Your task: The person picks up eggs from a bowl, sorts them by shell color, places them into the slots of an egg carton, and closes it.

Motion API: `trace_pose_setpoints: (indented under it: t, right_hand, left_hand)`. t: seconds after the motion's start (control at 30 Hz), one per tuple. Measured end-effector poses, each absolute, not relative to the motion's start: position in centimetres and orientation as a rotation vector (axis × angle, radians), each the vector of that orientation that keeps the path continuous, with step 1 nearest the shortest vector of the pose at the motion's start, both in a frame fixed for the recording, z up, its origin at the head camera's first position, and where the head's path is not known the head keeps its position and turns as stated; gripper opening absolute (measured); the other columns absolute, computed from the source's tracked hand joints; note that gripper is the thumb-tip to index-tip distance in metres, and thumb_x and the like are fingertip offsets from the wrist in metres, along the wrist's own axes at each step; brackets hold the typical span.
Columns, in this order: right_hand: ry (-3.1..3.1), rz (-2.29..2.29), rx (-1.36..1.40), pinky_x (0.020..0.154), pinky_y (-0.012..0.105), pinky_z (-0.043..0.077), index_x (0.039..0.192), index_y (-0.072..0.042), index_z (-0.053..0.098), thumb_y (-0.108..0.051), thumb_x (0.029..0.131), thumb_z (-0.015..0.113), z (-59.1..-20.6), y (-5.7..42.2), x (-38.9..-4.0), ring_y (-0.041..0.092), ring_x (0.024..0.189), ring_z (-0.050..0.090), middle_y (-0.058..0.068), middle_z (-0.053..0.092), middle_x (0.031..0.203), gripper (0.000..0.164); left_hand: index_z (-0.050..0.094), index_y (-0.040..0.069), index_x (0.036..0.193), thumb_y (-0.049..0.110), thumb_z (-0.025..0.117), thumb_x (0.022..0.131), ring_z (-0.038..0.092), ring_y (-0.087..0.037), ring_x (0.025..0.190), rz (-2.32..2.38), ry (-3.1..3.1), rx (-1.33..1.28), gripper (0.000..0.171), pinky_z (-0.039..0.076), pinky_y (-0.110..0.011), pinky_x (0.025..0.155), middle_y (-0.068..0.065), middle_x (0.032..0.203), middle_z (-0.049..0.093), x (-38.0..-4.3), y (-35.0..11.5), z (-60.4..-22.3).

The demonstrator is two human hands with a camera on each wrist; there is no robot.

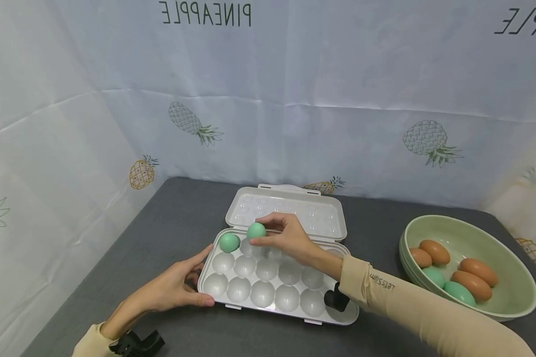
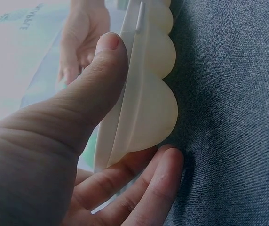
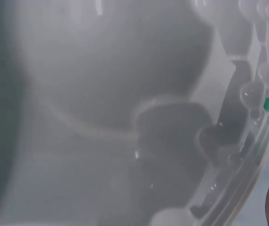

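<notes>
A white plastic egg box (image 1: 278,277) lies on the table with its lid (image 1: 290,210) folded back. Between the thumb and fingers of my right hand (image 1: 290,238) is a green egg (image 1: 256,230), held at the back row, second cup from the left. Another green egg (image 1: 229,242) sits in the back left corner cup. My left hand (image 1: 174,287) grips the box's left end; in the left wrist view its thumb (image 2: 101,70) lies along the rim and the fingers curl beneath the cups. The right wrist view shows mostly the box's cups, close up, with green at its right edge.
On the right stands a pale green bowl (image 1: 513,282) holding several brown eggs (image 1: 472,285) and green eggs (image 1: 459,292). My right forearm passes in front of the bowl. A pineapple-print curtain (image 1: 295,74) hangs behind the dark grey table (image 1: 178,218).
</notes>
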State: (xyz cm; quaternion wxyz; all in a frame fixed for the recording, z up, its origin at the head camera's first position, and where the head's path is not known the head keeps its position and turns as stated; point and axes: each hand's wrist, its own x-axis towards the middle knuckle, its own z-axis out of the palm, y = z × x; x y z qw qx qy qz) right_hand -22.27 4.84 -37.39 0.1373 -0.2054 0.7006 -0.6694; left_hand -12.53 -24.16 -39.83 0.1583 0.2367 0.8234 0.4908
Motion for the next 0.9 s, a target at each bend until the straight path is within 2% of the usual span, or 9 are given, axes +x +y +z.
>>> trace_pose_setpoints:
  t: [0.2,0.37,0.67,0.9]
  right_hand:
    - [2.017,-1.918,-0.598,0.094,0.027,0.059,0.123,0.013,0.065,0.010,0.075,0.081,-37.8,3.8,-22.0,0.012,0.102,0.073,0.024,0.071,0.121,0.051]
    - [2.053,-1.849,-0.565,0.095,0.025,0.058,0.122,0.010,0.069,0.009,0.075,0.083,-38.4,3.3,-21.9,0.014,0.107,0.072,0.024,0.072,0.124,0.050]
    - [1.972,-1.842,-0.540,0.097,0.028,0.057,0.128,0.010,0.065,0.011,0.079,0.080,-39.3,2.9,-21.8,0.028,0.121,0.067,0.025,0.067,0.130,0.052]
    - [2.035,-1.847,-0.617,0.094,0.025,0.058,0.122,0.012,0.068,0.013,0.076,0.080,-39.4,2.9,-21.8,0.021,0.112,0.071,0.027,0.069,0.126,0.048]
  left_hand:
    - [0.002,-0.012,0.159,0.022,0.084,0.086,0.070,-0.004,0.089,1.413,2.342,0.684,0.115,0.062,-0.028,0.073,-0.033,0.129,0.063,-12.5,-24.1,-39.9]
    - [0.002,-0.013,0.159,0.021,0.084,0.086,0.071,-0.004,0.090,1.417,2.337,0.690,0.115,0.062,-0.028,0.073,-0.034,0.129,0.062,-12.5,-24.1,-39.9]
    - [0.003,-0.012,0.159,0.022,0.084,0.086,0.070,-0.003,0.088,1.401,2.351,0.687,0.115,0.062,-0.027,0.072,-0.031,0.127,0.064,-12.4,-24.1,-39.7]
    - [0.002,-0.013,0.159,0.021,0.084,0.086,0.070,-0.004,0.088,1.421,2.333,0.676,0.115,0.062,-0.028,0.072,-0.033,0.128,0.062,-12.5,-24.1,-39.7]
